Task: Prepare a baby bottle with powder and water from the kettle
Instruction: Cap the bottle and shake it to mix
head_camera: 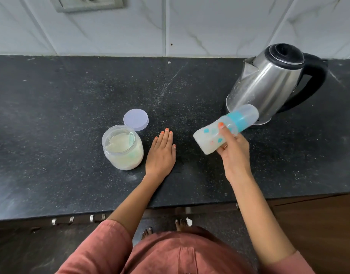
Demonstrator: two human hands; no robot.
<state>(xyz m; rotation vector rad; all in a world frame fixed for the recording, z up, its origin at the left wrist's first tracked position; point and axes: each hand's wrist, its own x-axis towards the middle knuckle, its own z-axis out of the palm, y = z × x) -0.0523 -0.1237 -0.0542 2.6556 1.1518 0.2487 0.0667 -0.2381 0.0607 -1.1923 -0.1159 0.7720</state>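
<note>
Gripped by the right hand (234, 155), the capped baby bottle (225, 129) is held tilted before the kettle (269, 84) near the back edge of the counter (71, 95). The left hand (161, 153) is laid flat, fingers straight, beside the open jar (122, 155) of pale powder (117, 144); its lid (136, 119) is set behind.

I face a black speckled counter (51, 135). Behind its back edge rise white marbled wall tiles (209, 26) — a grey switch plate (89, 2) top left. Metal drawer handles (71, 219) glint under its front edge.
</note>
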